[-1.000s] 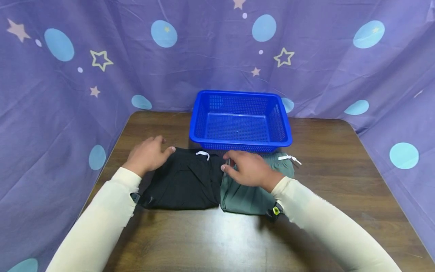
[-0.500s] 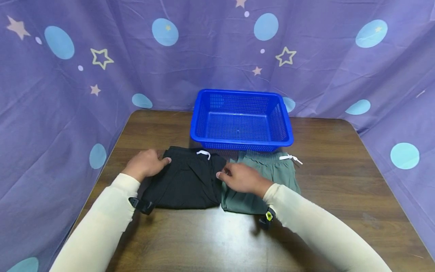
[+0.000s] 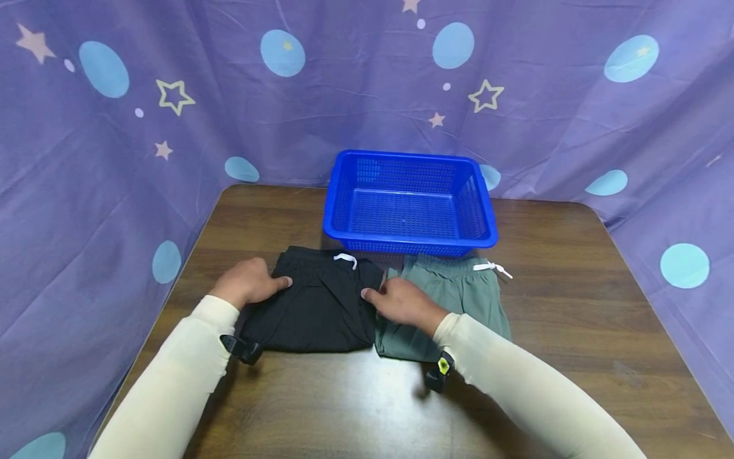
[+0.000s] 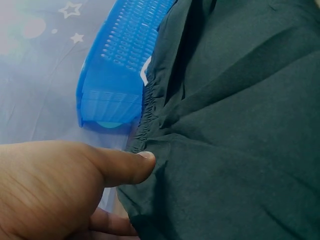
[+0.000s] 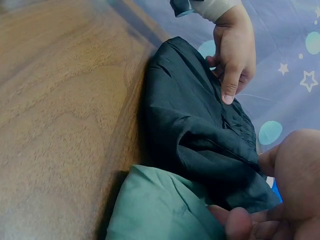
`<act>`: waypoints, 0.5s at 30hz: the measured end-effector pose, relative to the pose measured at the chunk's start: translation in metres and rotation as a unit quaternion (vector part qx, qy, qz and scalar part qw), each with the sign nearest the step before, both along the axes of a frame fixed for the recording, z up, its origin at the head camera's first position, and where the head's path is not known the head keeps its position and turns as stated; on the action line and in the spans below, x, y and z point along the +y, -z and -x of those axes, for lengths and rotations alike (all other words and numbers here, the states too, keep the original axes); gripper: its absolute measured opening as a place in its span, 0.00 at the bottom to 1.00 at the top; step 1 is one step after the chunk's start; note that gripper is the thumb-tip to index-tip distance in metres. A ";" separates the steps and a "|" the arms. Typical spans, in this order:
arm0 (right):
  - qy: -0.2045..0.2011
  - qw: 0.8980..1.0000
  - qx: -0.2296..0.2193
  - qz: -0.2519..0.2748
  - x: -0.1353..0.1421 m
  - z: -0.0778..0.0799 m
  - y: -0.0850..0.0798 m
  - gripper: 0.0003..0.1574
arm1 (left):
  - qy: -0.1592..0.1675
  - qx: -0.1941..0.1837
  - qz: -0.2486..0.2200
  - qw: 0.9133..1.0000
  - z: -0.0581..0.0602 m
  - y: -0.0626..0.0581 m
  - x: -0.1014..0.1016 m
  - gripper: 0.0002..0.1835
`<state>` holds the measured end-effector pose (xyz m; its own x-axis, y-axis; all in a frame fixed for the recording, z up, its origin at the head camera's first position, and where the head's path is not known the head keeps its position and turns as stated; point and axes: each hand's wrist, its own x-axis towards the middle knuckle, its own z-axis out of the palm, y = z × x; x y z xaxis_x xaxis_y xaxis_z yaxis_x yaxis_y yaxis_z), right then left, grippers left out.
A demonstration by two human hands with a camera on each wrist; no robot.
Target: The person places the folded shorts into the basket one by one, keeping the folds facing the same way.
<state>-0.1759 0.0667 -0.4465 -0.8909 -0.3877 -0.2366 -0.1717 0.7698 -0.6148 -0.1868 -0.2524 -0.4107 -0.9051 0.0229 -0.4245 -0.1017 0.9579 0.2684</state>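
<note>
Black drawstring shorts (image 3: 315, 312) lie folded on the table, elastic waistband toward the basket and a white cord at the top. My left hand (image 3: 248, 282) pinches their left side near the waistband, thumb on top of the cloth and fingers underneath; the left wrist view shows the thumb (image 4: 127, 166) pressed on the fabric. At their right side, my right hand (image 3: 404, 301) pinches the edge between thumb and fingers. Grey-green shorts (image 3: 459, 287) with a white cord lie folded alongside, partly under my right hand and wrist. In the right wrist view the black cloth (image 5: 190, 115) bulges into folds.
Behind the shorts stands a blue plastic basket (image 3: 410, 243) with perforated walls, nothing in it. The brown wooden table (image 3: 321, 408) reaches to a purple curtain (image 3: 367, 95) with stars and blue ovals on three sides. Each wrist wears a small black camera (image 3: 243, 349).
My left hand has come down onto the left side of the black shorts and taken hold. My right hand has moved left and down from over the grey-green shorts to grip the black shorts' right edge.
</note>
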 end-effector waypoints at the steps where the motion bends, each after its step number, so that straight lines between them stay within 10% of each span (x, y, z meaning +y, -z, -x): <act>1: 0.005 1.000 0.002 -0.002 -0.001 0.000 0.000 0.32 | 0.002 0.000 -0.002 1.000 0.000 0.000 0.000 0.35; 15: 0.017 1.000 0.001 0.001 -0.015 -0.003 0.002 0.30 | 0.019 0.005 -0.009 1.000 0.001 0.007 0.005 0.37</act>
